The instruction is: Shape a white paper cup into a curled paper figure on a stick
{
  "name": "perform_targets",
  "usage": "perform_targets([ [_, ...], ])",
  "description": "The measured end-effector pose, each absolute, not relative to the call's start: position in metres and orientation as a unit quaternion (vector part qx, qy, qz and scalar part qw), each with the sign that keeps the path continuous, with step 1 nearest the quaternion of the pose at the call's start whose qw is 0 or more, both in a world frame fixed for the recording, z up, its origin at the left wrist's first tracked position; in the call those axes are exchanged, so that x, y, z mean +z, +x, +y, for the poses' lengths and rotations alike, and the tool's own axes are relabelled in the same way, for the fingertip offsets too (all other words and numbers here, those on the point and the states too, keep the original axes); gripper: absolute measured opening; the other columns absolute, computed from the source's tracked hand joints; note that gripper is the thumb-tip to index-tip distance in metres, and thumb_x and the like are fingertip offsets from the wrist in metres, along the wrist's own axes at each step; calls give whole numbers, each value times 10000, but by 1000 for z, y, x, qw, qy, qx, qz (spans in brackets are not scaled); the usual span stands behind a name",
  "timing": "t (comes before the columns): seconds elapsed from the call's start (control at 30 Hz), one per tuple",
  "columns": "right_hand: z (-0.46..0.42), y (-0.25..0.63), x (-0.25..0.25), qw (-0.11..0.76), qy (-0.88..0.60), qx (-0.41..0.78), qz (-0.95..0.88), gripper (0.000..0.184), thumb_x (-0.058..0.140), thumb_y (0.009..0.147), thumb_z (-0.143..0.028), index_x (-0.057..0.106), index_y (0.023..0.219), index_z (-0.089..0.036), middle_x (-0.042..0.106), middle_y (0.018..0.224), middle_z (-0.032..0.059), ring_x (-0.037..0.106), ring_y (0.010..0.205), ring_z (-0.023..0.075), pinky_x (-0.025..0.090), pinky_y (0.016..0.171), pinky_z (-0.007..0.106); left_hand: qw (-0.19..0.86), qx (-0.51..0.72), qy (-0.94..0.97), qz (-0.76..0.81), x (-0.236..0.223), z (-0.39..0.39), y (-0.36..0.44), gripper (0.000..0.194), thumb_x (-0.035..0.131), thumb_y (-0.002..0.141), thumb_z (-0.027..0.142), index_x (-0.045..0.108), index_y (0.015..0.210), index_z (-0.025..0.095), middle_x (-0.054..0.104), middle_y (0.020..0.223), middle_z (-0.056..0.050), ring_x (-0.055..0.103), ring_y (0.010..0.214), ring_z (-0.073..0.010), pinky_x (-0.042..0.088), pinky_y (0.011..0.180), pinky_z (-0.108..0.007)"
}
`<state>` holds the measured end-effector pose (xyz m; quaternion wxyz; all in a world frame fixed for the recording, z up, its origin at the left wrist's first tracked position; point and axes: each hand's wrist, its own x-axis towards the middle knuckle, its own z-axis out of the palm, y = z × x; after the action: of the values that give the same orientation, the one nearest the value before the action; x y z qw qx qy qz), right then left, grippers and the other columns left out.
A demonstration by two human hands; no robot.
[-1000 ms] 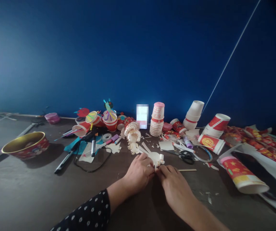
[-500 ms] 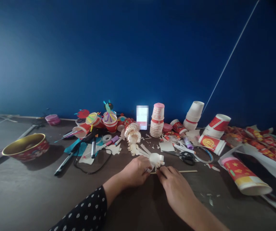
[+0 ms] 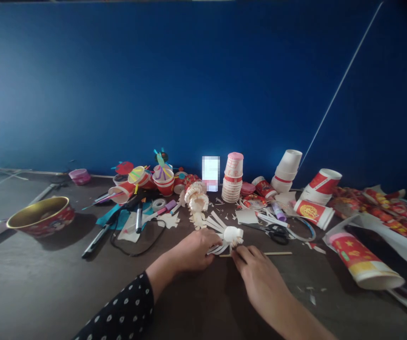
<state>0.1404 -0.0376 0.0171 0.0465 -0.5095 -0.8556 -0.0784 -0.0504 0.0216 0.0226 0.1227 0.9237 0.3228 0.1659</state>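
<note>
A white paper cup (image 3: pixel 231 234) lies between my hands, its wall cut into long strips that fan out to the left and some curled pieces at its right side. My left hand (image 3: pixel 193 250) is closed, its fingertips on the strips at the cup's left. At the lower right of the cup, my right hand (image 3: pixel 262 274) has its fingers bent and pressed together by the curled strips; exactly what they pinch is hidden. A thin wooden stick (image 3: pixel 277 253) lies on the dark table, passing behind the right fingers.
Behind the cup sit curled paper pieces (image 3: pixel 198 200) and a stack of cups (image 3: pixel 231 184). Scissors (image 3: pixel 277 233) and a purple glue stick (image 3: pixel 279 211) lie to the right. A red-and-gold bowl (image 3: pixel 43 224) stands left, a marker (image 3: pixel 139 218) nearer, and a printed cup (image 3: pixel 362 259) right.
My left hand has shifted slightly left and away from the cup's body, and the white strips now show more spread out. My right hand has barely moved.
</note>
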Motion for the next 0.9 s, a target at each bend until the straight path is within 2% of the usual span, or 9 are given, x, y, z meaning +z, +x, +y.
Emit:
perform_targets([
  [0.13,-38,140,14,54,-505,-95,-856,302,463,824,-32,622,1051,-153,624,1002,62,524,854,187,385,765,313,75,202,925,313,15,19,-43,186,461,702,45,592,780,151,615,752,-49,559,746,-162,438,683,-240],
  [0.3,-37,140,11,48,-501,-114,-856,255,475,832,-46,624,1014,-145,623,964,66,538,846,197,391,742,330,69,257,918,294,15,14,-39,229,441,748,76,590,908,144,612,777,-55,550,733,-163,437,667,-257],
  [0.43,-37,139,8,57,-504,-119,-853,248,469,833,-44,627,985,-159,621,947,70,539,842,196,388,744,335,66,246,927,274,18,12,-38,281,480,705,84,595,948,166,606,831,-53,534,797,-177,431,739,-294],
  [0.6,-38,138,11,56,-516,-88,-850,282,463,833,-48,632,1021,-172,623,999,62,533,872,199,393,774,333,51,225,927,295,13,12,-33,83,544,791,226,606,804,172,599,830,-51,504,810,-188,407,755,-316],
  [0.73,-39,138,16,65,-524,-67,-846,322,442,833,-39,634,1051,-178,630,1009,64,536,871,201,404,781,326,51,220,919,324,4,14,-25,166,491,845,205,578,710,160,595,750,-38,503,760,-174,398,717,-295],
  [0.9,-40,142,16,95,-524,-28,-846,366,413,818,-14,643,1047,-182,646,1015,65,561,913,183,397,856,299,44,230,913,335,-4,15,-19,163,475,832,188,565,698,167,586,726,-31,509,728,-169,388,683,-291],
])
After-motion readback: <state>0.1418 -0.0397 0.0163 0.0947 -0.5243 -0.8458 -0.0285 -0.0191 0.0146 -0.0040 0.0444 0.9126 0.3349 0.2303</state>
